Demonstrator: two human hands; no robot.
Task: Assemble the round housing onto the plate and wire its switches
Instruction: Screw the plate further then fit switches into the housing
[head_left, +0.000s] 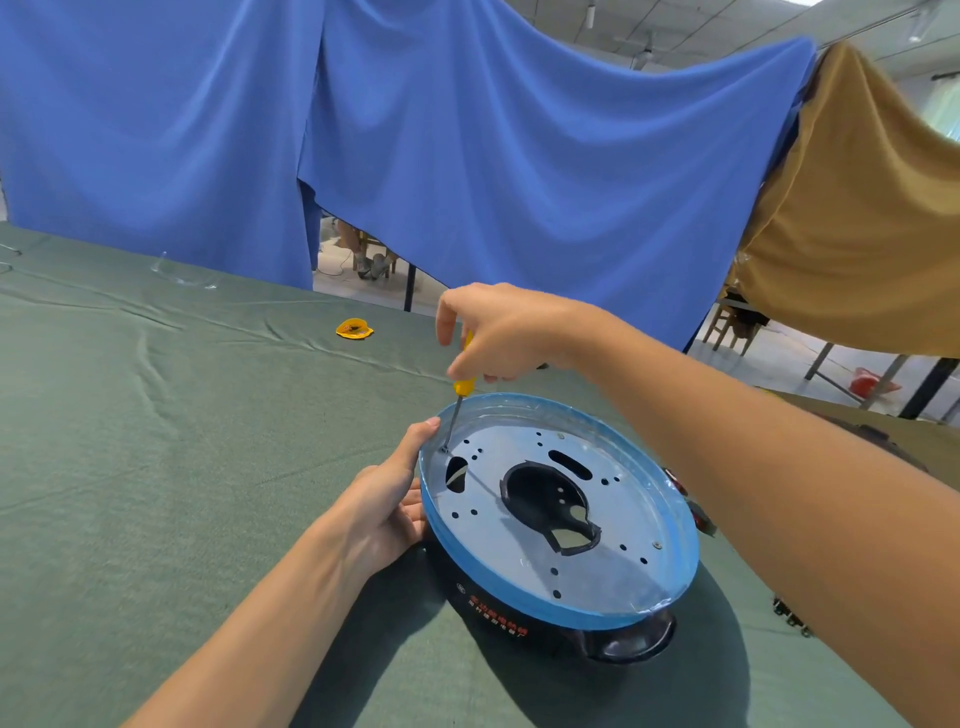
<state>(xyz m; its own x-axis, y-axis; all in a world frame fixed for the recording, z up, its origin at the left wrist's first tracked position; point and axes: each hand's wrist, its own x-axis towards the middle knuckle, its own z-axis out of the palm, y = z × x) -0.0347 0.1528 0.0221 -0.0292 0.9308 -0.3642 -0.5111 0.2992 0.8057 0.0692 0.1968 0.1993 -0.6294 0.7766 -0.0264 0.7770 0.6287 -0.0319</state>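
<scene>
A round metal plate (613, 561) with a blue film rim and several holes lies on top of the black round housing (519, 623) in the middle of the table. My right hand (509, 332) grips a yellow-handled screwdriver (462, 387) upright, its tip set on a screw at the plate's far left edge. My left hand (387, 509) holds the left side of the plate and housing, thumb on the rim. Red switches (698, 512) peek out at the housing's right side, partly hidden by my right forearm.
A green cloth covers the table (182, 441). A small yellow object (355, 329) lies further back, and a clear plastic piece (182, 273) sits at the far left. Blue and tan curtains hang behind. Small dark parts (792, 618) lie at the right.
</scene>
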